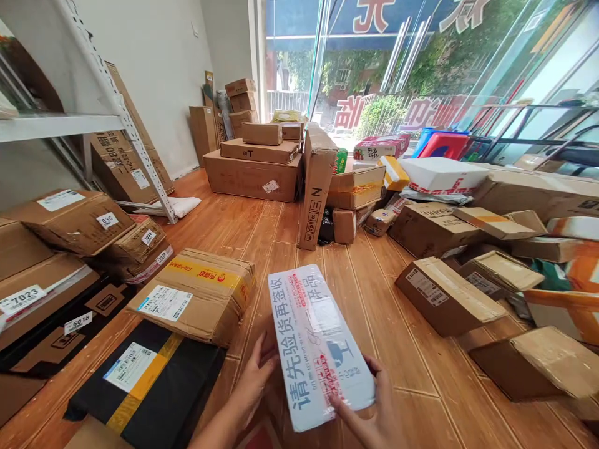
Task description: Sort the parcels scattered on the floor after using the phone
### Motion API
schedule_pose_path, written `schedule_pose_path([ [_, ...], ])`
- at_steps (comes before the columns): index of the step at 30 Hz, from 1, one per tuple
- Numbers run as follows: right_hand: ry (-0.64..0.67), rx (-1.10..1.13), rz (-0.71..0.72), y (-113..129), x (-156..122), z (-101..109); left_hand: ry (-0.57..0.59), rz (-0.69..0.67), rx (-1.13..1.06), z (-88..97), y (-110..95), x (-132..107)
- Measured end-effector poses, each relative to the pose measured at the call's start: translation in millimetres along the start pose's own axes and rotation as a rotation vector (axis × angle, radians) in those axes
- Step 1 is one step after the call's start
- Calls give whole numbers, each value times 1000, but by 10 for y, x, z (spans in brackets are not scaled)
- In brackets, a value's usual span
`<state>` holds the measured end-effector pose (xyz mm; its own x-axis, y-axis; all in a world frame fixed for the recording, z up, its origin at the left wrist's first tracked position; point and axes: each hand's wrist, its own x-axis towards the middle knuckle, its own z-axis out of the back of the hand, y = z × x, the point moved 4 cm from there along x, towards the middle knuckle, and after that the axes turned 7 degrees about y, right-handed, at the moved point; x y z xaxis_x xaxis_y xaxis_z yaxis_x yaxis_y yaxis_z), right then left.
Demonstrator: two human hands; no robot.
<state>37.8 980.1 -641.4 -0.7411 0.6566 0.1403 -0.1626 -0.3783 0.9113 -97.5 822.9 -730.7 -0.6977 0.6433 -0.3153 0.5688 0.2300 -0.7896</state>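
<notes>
A long white box [322,349] with blue and red printing and clear tape lies in front of me, its narrow end towards me. My right hand [374,402] grips its near right corner, thumb on the printed top and fingers round the right side. At the box's left side is my left hand [257,374], fingers apart; I cannot tell whether they touch it. To the left, a brown carton [201,293] with yellow tape and a white label sits beside a black-wrapped parcel [154,380] with a yellow tape strip.
Numbered cartons [70,224] are stacked at the left by a white metal shelf [135,143]. A tall narrow carton [316,187] stands upright ahead, near large stacked boxes [253,174]. Many parcels [449,293] crowd the right side of the wooden floor [262,231]. Glass windows [355,81] are behind.
</notes>
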Motion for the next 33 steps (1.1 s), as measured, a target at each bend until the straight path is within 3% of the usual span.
schedule_pose_path([
  [4,-67,17,-110,-341,296,390,82,-54,272,-274,-201,-78],
  [8,-67,34,-127,-554,505,584,11,-16,247,-427,-266,-37],
  [11,-11,92,-135,-547,431,452,62,-7,175,-562,-321,-94],
  [14,101,143,-109,-381,176,135,161,-69,117,-645,-388,-208],
  [16,135,96,38,-206,-24,-87,103,-100,92,-521,-429,-259],
  [18,209,-10,252,-62,-210,-320,35,-79,86,-259,-464,-273],
  [20,279,-146,405,-19,-353,-545,45,-45,112,63,-515,-261],
  [24,443,-462,533,-92,-471,-987,-11,-9,214,741,-627,-235],
  [26,543,-559,609,-104,-488,-1161,-56,-12,291,980,-639,-233],
  [28,585,-567,676,-98,-485,-1233,-92,-16,333,1115,-617,-231],
  [31,641,-428,690,-170,-447,-1149,-93,10,330,1152,-571,-216],
  [33,526,-268,500,-353,-331,-954,-25,35,318,1104,-573,-196],
])
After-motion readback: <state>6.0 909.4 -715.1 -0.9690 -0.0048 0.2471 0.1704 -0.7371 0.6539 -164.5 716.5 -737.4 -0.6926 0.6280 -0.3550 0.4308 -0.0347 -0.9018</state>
